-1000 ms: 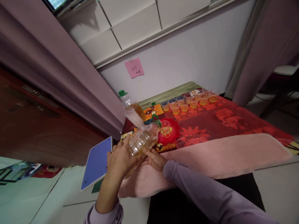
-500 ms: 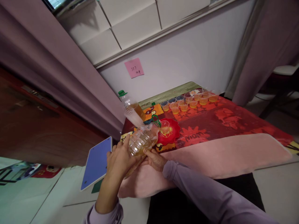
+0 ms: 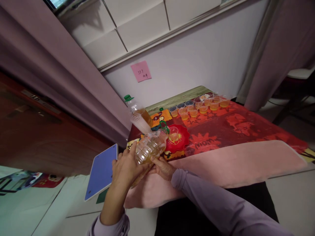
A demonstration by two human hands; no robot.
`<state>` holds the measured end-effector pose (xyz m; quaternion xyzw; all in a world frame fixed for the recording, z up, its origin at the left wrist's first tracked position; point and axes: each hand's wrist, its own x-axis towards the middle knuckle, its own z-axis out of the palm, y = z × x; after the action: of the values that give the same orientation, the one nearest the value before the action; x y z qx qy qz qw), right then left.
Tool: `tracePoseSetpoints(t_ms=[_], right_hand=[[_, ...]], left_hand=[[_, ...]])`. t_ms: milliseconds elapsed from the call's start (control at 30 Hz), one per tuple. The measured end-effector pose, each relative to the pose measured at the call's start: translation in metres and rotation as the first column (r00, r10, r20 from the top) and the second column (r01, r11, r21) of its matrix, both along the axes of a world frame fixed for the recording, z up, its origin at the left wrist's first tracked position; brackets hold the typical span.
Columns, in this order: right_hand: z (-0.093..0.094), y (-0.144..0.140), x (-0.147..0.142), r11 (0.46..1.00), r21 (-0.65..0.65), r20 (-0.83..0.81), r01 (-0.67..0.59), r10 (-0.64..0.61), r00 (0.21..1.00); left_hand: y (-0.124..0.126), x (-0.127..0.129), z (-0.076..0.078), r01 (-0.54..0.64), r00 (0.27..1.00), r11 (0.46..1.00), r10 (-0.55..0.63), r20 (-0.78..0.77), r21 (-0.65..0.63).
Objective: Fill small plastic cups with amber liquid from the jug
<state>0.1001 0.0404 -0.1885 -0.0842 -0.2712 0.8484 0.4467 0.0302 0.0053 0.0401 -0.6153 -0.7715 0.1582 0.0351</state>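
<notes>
Both hands grip a large clear plastic bottle (image 3: 149, 149) with yellowish liquid inside, tilted so its green-ringed mouth points toward a clear plastic cup (image 3: 173, 133). My left hand (image 3: 126, 165) wraps the bottle's left side. From below and the right, my right hand (image 3: 162, 167) supports it, thumb on its side. The cup stands on a red scalloped plate (image 3: 183, 144) and seems to hold a little liquid. Behind the bottle leans a stack of clear cups (image 3: 141, 123). Whether liquid is flowing from the mouth cannot be made out.
Several cups of orange-yellow drink (image 3: 193, 112) stand in rows at the table's back. A second bottle with a green cap (image 3: 142, 113) is at the back left, a loose green cap (image 3: 161, 109) near it. Pink cloth (image 3: 236, 162) covers the front edge; a blue board (image 3: 102, 172) is at left.
</notes>
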Motion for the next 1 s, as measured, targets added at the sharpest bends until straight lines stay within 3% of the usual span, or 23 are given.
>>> tracePoseSetpoints(t_ms=[1000], right_hand=[[0.0039,-0.0009,0.0016,1.0,0.004,0.017,0.006,-0.006,1.0]], left_hand=[[-0.0002,0.0007,0.001,0.009,1.0,1.0,-0.009,-0.001,0.009]])
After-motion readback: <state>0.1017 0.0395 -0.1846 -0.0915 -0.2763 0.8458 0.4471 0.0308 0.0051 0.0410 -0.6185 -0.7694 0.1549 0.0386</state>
